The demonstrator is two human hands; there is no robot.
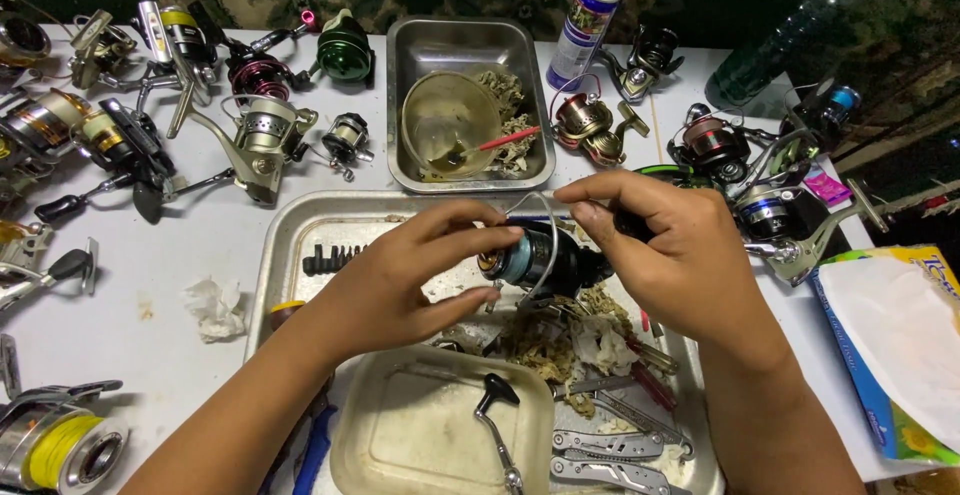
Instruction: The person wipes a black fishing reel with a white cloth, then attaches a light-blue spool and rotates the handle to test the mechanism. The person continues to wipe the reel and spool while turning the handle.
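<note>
Seen from above, two bare hands work over a large metal tray (300, 230) near the front edge of a white tabletop (150, 285). Together the hands hold a dark fishing reel (545, 260) just above the tray's middle. The left hand (400, 280) pinches the reel's spool end, thumb below and fingers above, beside its thin wire bail. The right hand (670, 255) closes over the reel's body from the right, index finger stretched toward the bail.

In the tray under the reel lie clumps of dirty tissue (545, 345), a row of small black bits (335, 258) toward its left side, a folding multi-tool (610, 455) near its front edge, and a shallow cream lid (420, 435) with a black-knobbed handle (497, 410) resting on it.

Behind it, toward the far edge, a smaller steel pan (430, 45) holds a cloudy plastic cup (450, 120), with a spray can (585, 25) just to its right. Many other fishing reels crowd the left and right sides of the tabletop. A crumpled tissue (215, 307) lies left of the large tray.
</note>
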